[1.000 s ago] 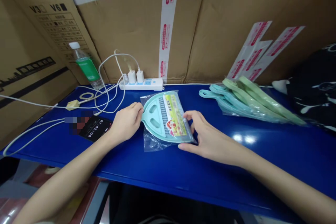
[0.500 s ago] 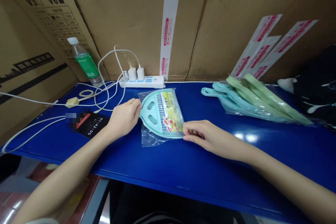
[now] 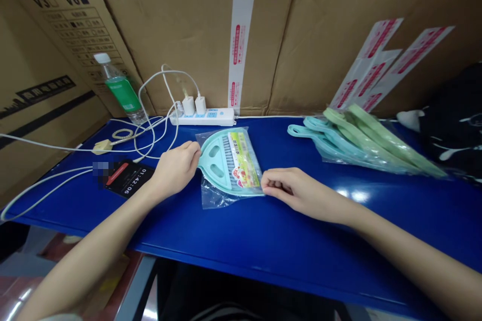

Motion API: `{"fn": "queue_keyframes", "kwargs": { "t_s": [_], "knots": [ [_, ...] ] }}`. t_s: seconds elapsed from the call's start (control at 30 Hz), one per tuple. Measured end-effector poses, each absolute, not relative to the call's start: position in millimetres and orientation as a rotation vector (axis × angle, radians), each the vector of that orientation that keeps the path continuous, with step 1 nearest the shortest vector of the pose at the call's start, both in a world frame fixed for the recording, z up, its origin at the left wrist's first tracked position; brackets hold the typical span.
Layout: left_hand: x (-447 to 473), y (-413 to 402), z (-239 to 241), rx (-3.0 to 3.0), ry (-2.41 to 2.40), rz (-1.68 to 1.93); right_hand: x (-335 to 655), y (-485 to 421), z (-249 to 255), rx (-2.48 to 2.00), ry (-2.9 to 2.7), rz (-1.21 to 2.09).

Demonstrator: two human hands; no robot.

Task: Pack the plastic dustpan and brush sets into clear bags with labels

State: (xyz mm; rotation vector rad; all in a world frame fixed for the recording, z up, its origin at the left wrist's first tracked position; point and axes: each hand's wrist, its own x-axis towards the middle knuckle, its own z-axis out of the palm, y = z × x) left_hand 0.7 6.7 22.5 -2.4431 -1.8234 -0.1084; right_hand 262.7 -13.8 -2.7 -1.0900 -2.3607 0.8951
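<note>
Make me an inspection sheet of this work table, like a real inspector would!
Surface: blue table, shiny, with light glaring on its right part.
Job's things: aqua dustpan lying in a clear bag, with a colourful label and grey bristles showing.
Clutter: bottle, phone showing 01:42:06, bagged aqua and green pieces on the right.
Hands: left hand closed around the dustpan's handle end; right hand closed at the bag's near right corner.
Cables: white cables looping at the back left; two chargers in the power strip.
Surroundings: taped cardboard behind and left; dark patterned cloth at right.
</note>
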Motion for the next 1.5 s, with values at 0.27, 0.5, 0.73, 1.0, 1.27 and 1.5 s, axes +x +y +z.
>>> {"fn": "queue_keyframes", "kwargs": {
  "t_s": [0.27,0.5,0.73,1.0,1.27,1.5],
  "knots": [
    [3.1,4.6,22.1,-2.430,-1.815,-0.071,276.7,-15.6,2.6,-1.541,-2.405,0.592],
    [5.8,1.0,17.9,-2.508,-1.769,-0.143,258.9,-19.2,-10.3,-1.345,-2.334,0.574],
    [4.2,1.1,19.8,-2.497,-1.803,-0.154,286.8,-10.7,0.4,-1.707,-2.409,0.198],
    [3.6,0.0,15.4,-2.574,-1.692,-0.250,268.1,-13.3,-4.4,-1.346,-2.292,0.284],
    [4.0,-1.4,10.5,-2.688,-1.591,-0.376,273.3,-1.7,-6.3,-1.364,-2.033,0.942],
    [5.4,-2.5,7.8,-2.802,-1.568,-0.485,269.1,-0.2,-8.5,-1.264,-1.745,1.380]
  ]
}}
